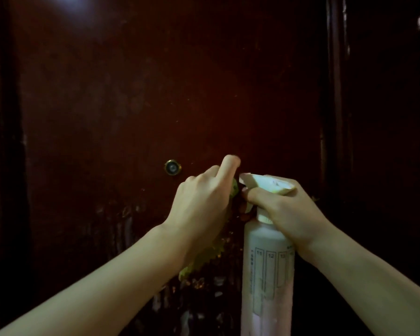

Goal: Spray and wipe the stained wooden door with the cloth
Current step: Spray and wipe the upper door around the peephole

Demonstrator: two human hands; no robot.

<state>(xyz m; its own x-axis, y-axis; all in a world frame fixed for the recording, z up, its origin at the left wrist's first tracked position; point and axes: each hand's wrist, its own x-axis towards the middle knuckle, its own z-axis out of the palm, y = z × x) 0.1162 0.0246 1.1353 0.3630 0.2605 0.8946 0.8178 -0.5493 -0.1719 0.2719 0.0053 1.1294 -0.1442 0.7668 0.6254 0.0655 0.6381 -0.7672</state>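
Note:
A dark reddish-brown wooden door (136, 93) fills the view, with pale streaks and smears on its lower part. My right hand (284, 209) grips the neck of a white spray bottle (267, 270), index finger curled on the trigger, nozzle facing left. My left hand (201, 197) holds a yellow-green cloth (201, 259) that hangs below the palm. That hand's fingers reach to the bottle's nozzle, and whether they touch it is unclear.
A brass peephole (172, 167) sits in the door just left of my left hand. Dark vertical frame mouldings (335, 93) run down the right side, and a dark edge (5, 141) runs down the left.

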